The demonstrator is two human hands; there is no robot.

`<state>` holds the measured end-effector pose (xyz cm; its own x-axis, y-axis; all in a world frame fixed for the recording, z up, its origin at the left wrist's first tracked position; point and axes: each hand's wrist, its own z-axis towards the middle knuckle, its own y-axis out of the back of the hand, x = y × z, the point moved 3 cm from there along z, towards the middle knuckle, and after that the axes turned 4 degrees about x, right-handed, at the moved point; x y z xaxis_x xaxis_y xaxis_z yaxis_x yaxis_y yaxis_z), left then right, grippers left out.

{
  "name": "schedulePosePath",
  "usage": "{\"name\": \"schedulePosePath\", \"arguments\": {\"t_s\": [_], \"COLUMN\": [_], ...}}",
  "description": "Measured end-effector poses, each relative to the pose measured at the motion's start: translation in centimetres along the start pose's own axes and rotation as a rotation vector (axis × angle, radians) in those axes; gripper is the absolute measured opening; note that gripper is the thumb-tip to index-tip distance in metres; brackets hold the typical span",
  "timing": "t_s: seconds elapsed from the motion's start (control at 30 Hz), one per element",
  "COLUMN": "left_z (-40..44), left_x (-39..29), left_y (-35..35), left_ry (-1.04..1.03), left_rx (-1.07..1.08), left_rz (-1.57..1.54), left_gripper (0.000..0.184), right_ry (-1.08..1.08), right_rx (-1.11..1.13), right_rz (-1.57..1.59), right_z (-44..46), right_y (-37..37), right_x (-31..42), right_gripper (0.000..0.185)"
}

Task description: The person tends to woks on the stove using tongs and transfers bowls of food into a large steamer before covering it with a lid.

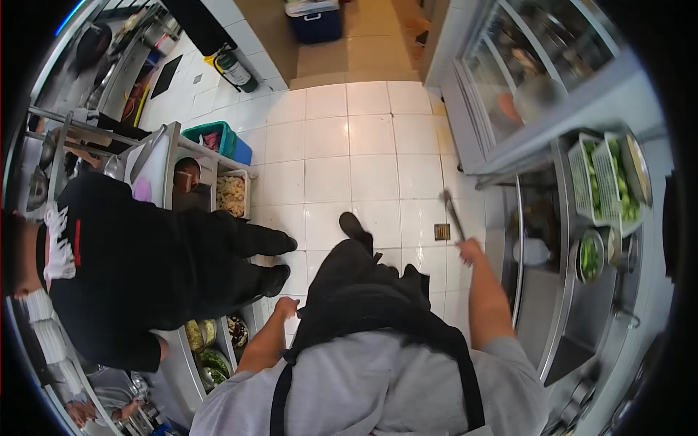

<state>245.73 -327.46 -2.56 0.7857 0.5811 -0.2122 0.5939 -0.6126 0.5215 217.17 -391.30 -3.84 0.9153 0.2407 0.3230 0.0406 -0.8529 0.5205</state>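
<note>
My right hand point(470, 251) is closed round the end of a long dark utensil point(454, 213), which points forward over the tiled floor point(371, 138). Its far end is blurred, so I cannot make out what kind it is. Near my waist on the left is my left hand point(288, 307), its fingers curled and too small to show whether anything is in them. A black apron point(378, 305) covers my front, and one dark shoe is forward on the tiles.
A co-worker in black point(123, 254) stands close on my left at a counter with food containers point(231, 195). On my right are a glass-fronted fridge point(509, 94) and a steel counter with green vegetables in baskets point(605, 178). A doorway lies ahead.
</note>
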Motion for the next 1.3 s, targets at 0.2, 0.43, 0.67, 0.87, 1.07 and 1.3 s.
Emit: {"name": "schedulePosePath", "arguments": {"t_s": [0.2,0.43,0.67,0.87,1.07,1.3], "left_z": [9.6,17.0,16.7,12.5,13.2,16.2], "left_x": [4.1,11.2,19.0,28.4,33.3,44.4], "left_y": [6.9,35.7,55.2,59.8,55.4,59.6], "left_ry": [0.287,0.146,0.074,0.184,0.236,0.241], "left_rx": [-0.076,-0.694,-0.802,-0.991,-1.164,-1.395], "left_rz": [-0.596,-1.142,-1.898,-1.912,-2.276,-2.520], "left_gripper": [0.050,0.051,0.037,0.028,0.028,0.029], "right_ry": [0.123,0.400,0.828,0.828,0.842,0.744], "right_rx": [-0.279,0.037,0.359,0.701,0.938,0.970], "right_rz": [0.388,0.113,-0.377,-0.743,-1.110,-1.247], "right_z": [0.1,2.9,7.4,14.2,18.9,23.0], "right_y": [15.1,11.4,16.3,19.8,15.3,10.8], "right_x": [21.8,36.0,61.7,84.6,105.5,119.7], "right_gripper": [0.035,0.020,0.027,0.027,0.027,0.030]}}
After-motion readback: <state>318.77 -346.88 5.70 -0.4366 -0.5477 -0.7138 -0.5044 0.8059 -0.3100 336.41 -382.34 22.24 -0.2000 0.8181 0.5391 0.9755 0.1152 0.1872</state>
